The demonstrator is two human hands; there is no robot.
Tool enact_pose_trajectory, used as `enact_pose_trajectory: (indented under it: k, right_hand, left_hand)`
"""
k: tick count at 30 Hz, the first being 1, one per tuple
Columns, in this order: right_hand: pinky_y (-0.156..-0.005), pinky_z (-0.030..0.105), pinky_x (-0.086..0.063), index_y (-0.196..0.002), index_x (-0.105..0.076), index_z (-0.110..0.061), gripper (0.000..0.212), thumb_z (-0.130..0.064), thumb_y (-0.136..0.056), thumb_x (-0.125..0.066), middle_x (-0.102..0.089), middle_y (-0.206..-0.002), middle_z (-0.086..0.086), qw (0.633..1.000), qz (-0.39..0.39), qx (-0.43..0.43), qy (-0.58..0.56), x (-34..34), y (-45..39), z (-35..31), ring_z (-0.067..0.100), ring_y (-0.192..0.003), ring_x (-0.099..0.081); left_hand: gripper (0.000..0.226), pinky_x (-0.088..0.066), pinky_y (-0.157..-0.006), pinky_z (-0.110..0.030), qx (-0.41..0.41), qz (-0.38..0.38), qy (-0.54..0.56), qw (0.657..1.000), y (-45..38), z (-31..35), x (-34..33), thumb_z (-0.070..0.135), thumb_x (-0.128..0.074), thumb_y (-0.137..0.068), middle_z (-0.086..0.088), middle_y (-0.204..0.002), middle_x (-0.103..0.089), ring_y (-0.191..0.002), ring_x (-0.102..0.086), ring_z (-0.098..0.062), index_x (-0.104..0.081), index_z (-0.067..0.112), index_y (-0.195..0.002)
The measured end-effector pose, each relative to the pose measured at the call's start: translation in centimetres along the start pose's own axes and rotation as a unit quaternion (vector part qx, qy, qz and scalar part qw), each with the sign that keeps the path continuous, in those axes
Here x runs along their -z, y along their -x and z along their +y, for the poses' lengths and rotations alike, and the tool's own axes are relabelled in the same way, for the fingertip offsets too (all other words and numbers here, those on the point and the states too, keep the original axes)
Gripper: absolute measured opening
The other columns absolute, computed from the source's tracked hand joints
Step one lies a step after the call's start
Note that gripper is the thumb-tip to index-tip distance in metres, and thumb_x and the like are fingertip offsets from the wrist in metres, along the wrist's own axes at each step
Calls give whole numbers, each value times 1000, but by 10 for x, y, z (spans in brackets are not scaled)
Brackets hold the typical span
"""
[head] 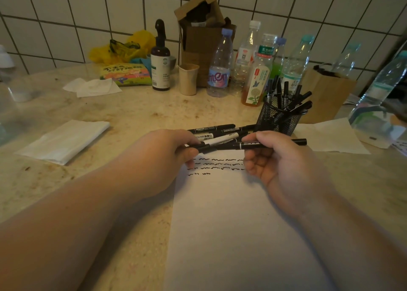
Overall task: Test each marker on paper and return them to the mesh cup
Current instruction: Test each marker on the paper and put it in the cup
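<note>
A black marker point(248, 146) lies level above the top of the white paper point(231, 224). My right hand point(279, 165) grips its barrel and my left hand point(174, 152) pinches its cap end. Rows of black squiggles point(218, 165) mark the paper between my hands. Several loose black markers point(220, 134) lie on the counter just beyond my hands. The black mesh cup point(278, 119) stands behind my right hand with several markers upright in it.
Plastic bottles point(220, 70), a dark spray bottle point(160, 66), a beige cup point(187, 79) and a cardboard box point(202, 31) line the tiled wall. A folded tissue point(63, 141) lies at left. Another paper sheet point(330, 139) and a large bottle point(378, 99) sit at right.
</note>
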State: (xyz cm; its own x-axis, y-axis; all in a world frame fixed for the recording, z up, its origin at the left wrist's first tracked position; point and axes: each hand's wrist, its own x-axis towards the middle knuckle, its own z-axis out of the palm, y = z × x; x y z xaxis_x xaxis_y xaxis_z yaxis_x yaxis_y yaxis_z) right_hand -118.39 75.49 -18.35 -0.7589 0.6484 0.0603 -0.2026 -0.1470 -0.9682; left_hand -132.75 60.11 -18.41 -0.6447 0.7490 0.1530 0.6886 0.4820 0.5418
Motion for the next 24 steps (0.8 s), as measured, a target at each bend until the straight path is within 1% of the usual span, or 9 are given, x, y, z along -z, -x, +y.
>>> enact_pose_trajectory:
  k: [3,7,10,13,16,18,20,22,24]
  right_hand:
    - [-58,32,-47,-80,-74,-6,25,-8,-96,-54,-64,-63,11,1000,0,14,14,-1,1,-1,20,-58,-59]
    - [-55,31,-48,-76,-72,-8,26,-7,-95,-55,-63,-61,11,1000,17,17,-4,0,0,-2,19,-56,-58]
    - [-55,29,-49,-78,-72,-8,23,-7,-94,-56,-64,-63,12,1000,-1,14,8,1,1,-1,18,-57,-59]
    - [-54,26,-51,-80,-71,-8,18,-7,-93,-59,-65,-64,11,999,-17,12,27,1,1,-1,17,-57,-60]
    - [-54,25,-52,-76,-74,-13,18,-10,-91,-63,-67,-65,11,999,-24,13,37,2,1,-2,17,-58,-61]
    - [-54,25,-52,-74,-76,-17,20,-11,-89,-65,-70,-67,12,998,-33,18,52,2,1,-1,17,-57,-62]
    - [-54,25,-52,-78,-76,-14,14,-11,-89,-67,-72,-69,14,996,-51,25,75,2,2,0,17,-57,-63]
    - [-54,25,-52,-81,-75,-10,8,-12,-86,-69,-72,-70,16,994,-69,28,75,1,4,1,17,-58,-63]
    - [-54,25,-51,-78,-75,-11,9,-16,-83,-70,-71,-69,16,994,-79,36,65,1,4,0,18,-57,-63]
  left_hand:
    - [15,-36,-55,-20,1,-4,3,1000,1,2,2,34,-52,-97,22,-75,-69,-65,-56,1,-63,42,-102]
    - [15,-35,-52,-19,6,-7,17,1000,1,3,3,34,-52,-97,31,-75,-66,-61,-53,10,-63,42,-102]
    - [14,-35,-52,-18,4,-12,18,1000,2,5,3,35,-52,-97,35,-78,-63,-60,-52,10,-63,43,-101]
    - [15,-40,-58,-19,-2,-16,23,1000,4,7,6,35,-53,-97,22,-75,-67,-67,-56,6,-62,46,-99]
    - [16,-47,-73,-22,-13,-18,30,999,4,6,8,34,-53,-97,19,-81,-69,-77,-60,-4,-62,47,-98]
    - [16,-48,-73,-22,-22,-29,21,999,5,8,8,36,-52,-96,19,-81,-68,-77,-60,-4,-63,46,-100]
    - [14,-45,-66,-21,-35,-49,19,998,7,11,7,37,-52,-96,21,-78,-67,-73,-57,-1,-64,45,-93]
    - [20,-40,-60,-22,-43,-62,29,997,8,13,6,38,-53,-95,24,-74,-64,-67,-54,1,-63,40,-78]
    - [25,-40,-60,-24,-44,-63,46,996,9,13,8,39,-54,-94,14,-69,-63,-61,-52,-3,-63,33,-72]
